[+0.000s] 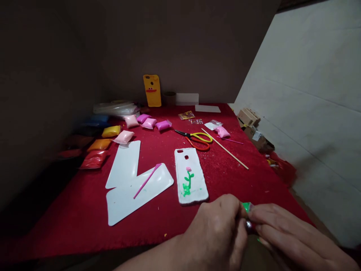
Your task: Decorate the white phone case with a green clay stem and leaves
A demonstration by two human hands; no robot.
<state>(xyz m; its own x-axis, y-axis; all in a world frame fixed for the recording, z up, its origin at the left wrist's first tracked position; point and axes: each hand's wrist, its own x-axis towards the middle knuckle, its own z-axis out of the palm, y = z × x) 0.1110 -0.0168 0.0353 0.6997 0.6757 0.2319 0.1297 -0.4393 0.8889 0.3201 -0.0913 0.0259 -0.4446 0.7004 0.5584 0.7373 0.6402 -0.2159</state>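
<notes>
My left hand (216, 227) is closed at the table's front edge. Its fingertips meet those of my right hand (293, 233), whose fingers are pressed together. Pinched between the two hands is a small packet of green clay (247, 206), mostly hidden by the fingers. A shiny metallic tip (248, 225) with dark red beside it shows just below; I cannot make out its kind. Just beyond my left hand lies a white clay-covered phone case (197, 184), bearing a pink flower with a green stem, leaves and rough green patches at its base.
White plastic boards (124, 207) lie left, one under a pink tool (147, 181). Clay packets (96, 159) line the far left. Scissors (197, 139), a wooden stick (225, 149) and gem stickers (196, 121) lie beyond the case. A yellow phone case (152, 91) leans at the back.
</notes>
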